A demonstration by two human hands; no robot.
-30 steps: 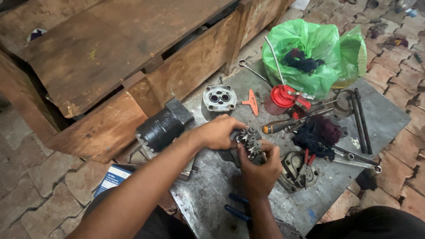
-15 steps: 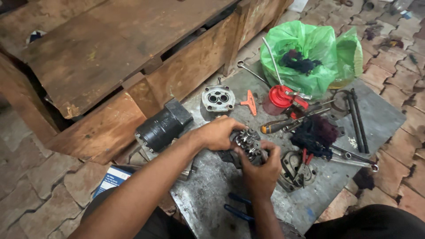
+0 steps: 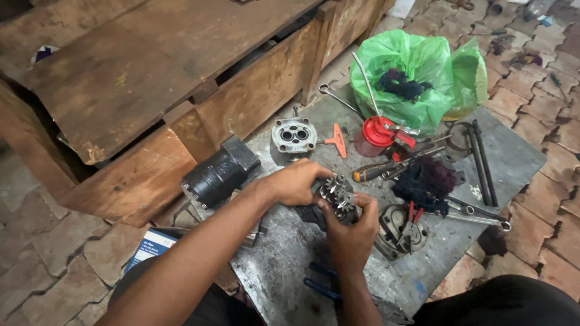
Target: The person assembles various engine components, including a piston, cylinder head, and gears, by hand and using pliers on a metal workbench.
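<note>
Both hands — left hand (image 3: pixel 299 181) & right hand (image 3: pixel 352 226) — grip gear assy (image 3: pixel 337 192).

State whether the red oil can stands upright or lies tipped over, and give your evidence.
Upright. The red oil can stands on its base on the metal sheet, its thin spout rising up in front of the green bag.

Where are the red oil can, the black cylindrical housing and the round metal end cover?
red oil can (image 3: pixel 376 135), head view, on its red body.
black cylindrical housing (image 3: pixel 212 176), head view, on its side.
round metal end cover (image 3: pixel 294 134), head view, on its face.
</note>
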